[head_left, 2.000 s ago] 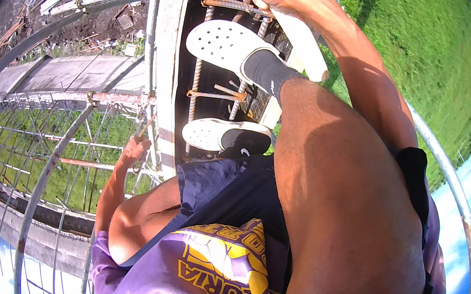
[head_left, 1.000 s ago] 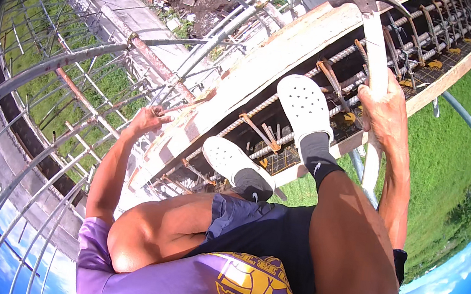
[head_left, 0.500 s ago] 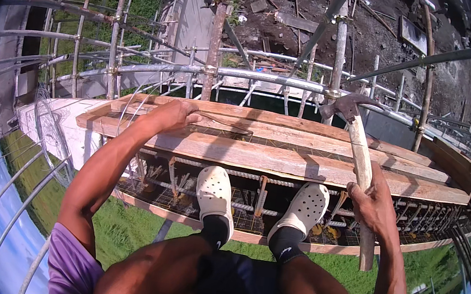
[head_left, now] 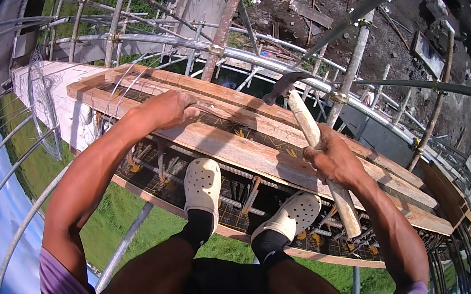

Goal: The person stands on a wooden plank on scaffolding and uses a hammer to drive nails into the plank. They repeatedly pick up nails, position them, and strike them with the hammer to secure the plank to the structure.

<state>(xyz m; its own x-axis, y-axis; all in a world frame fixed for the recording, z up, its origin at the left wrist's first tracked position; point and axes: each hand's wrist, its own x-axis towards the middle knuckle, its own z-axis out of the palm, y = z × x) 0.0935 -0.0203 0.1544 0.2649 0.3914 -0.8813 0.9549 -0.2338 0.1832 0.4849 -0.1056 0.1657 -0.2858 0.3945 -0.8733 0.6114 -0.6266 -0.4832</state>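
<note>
My right hand (head_left: 338, 157) is wrapped round the pale wooden handle of a claw hammer (head_left: 304, 115). The dark metal head is raised at the far end, and the handle's butt points back toward me. My left hand (head_left: 164, 109) is closed above the left part of the timber frame, its fingertips pinched together; what they hold, if anything, I cannot make out. Beneath both hands run long wooden planks (head_left: 247, 151), side by side, with mesh showing in the gaps between them. My shoes (head_left: 203, 185) stand over the steel reinforcing bars (head_left: 252, 195) on the near side.
Scaffold pipes (head_left: 241, 56) cross beyond the planks, with upright poles (head_left: 351, 61) rising among them. Loops of thin wire (head_left: 45, 99) hang over a white block at the left. Dark rods (head_left: 449, 279) jut out at the right. Grass and dirt ground lie far below.
The hammer has swung left and away, its head tilting left, as my right hand moved left. My left hand stays closed near the planks. The view has turned slightly.
</note>
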